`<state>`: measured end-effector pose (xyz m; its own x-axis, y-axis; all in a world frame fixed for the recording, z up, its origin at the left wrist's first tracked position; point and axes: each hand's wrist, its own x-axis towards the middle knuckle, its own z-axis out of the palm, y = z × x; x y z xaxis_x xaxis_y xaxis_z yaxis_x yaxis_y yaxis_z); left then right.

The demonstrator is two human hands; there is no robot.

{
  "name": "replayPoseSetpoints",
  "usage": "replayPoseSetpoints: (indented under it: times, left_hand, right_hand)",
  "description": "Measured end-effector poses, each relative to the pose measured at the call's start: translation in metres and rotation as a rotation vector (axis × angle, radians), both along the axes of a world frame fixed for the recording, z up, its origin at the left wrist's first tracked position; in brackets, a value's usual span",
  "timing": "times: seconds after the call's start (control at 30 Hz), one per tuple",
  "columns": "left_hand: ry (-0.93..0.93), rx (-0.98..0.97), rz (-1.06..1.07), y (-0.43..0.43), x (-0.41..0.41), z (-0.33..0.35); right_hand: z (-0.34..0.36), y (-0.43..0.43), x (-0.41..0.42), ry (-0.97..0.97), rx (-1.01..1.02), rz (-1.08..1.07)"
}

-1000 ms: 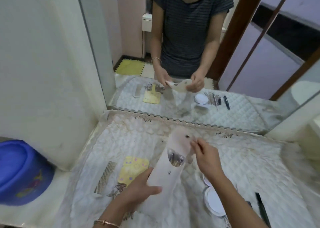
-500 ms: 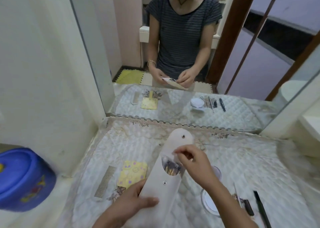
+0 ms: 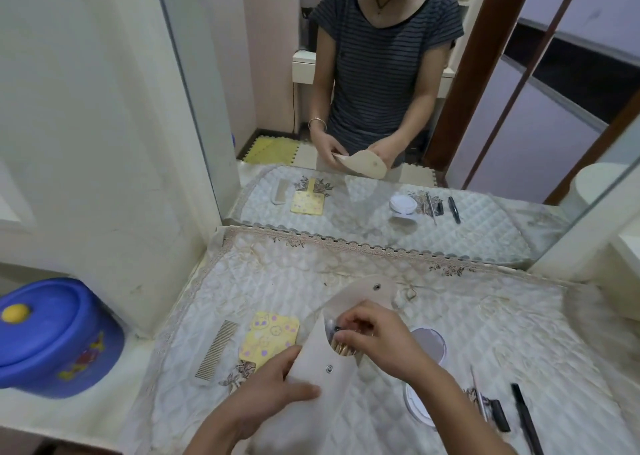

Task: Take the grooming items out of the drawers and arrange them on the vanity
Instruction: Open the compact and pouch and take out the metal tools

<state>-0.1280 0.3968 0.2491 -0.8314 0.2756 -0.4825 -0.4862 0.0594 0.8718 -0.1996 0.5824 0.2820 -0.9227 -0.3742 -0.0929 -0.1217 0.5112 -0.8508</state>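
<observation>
1. Mirror (image 3: 270, 56): fills the back wall above the vanity. It reflects the person's striped top, both hands and the items laid out.
2. Quilted cover (image 3: 502, 333): white with a lace edge, spread over the vanity top. All laid-out items rest on it.
3. Blue tub (image 3: 52, 337): lidded, with a yellow knob, on the ledge left of the vanity, well apart from the work.
4. Pouch (image 3: 318, 350): cream, with a snap closure, held above the cover near the front centre. The flap is open and tipped back toward the mirror.
5. Left hand (image 3: 273, 389): grips the lower part of the pouch, thumb across the front face below the snap.
6. Right hand (image 3: 377, 337): fingers curled into the pouch mouth, fingertips closed on the tool ends there. Cannot tell which single tool is pinched.
7. Yellow hand mirror (image 3: 270, 337): cartoon-print back facing up, flat on the cover, just left of the pouch.
8. Round compact (image 3: 431, 345): white, to the right of the pouch, partly hidden under the right forearm.
9. Comb (image 3: 216, 349): pale, fine-toothed, lying left of the yellow hand mirror.
10. Black pencil (image 3: 524, 416): on the cover at the front right.
11. Slim metal tool (image 3: 478, 395) and a short black item (image 3: 498, 416): side by side between the compact and the pencil. Type unclear.
12. Gold-coloured tools (image 3: 341, 347): upright inside the pouch, tops showing at the cut-out opening.
</observation>
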Motion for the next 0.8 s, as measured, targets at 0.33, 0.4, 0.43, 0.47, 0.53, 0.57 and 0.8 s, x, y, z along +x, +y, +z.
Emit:
replayPoseSetpoints:
  times: [0.33, 0.4, 0.43, 0.47, 0.53, 0.57, 0.8]
  left_hand:
    - [0.057, -0.259, 0.007, -0.02, 0.001, -0.01]
    - [0.058, -0.323, 0.059, -0.029, 0.009, -0.016]
    - [0.054, -0.365, 0.095, -0.035, 0.013, -0.02]
    - [0.055, -0.406, 0.143, -0.04, 0.016, -0.022]
    - [0.051, -0.413, 0.279, -0.05, 0.022, -0.024]
    - [0.048, -0.39, 0.358, -0.053, 0.024, -0.023]
    - [-0.033, -0.186, 0.62, -0.069, 0.04, -0.027]
  right_hand:
    - [0.009, 0.002, -0.031, -0.012, -0.402, -0.336]
    - [0.015, 0.004, -0.042, 0.029, -0.516, -0.41]
    - [0.016, 0.005, -0.047, 0.041, -0.551, -0.442]
    - [0.015, 0.006, -0.052, 0.033, -0.564, -0.458]
    - [0.006, 0.003, -0.058, -0.051, -0.53, -0.408]
    - [-0.003, -0.001, -0.058, -0.117, -0.479, -0.356]
    - [-0.079, -0.057, -0.037, -0.238, 0.071, -0.137]
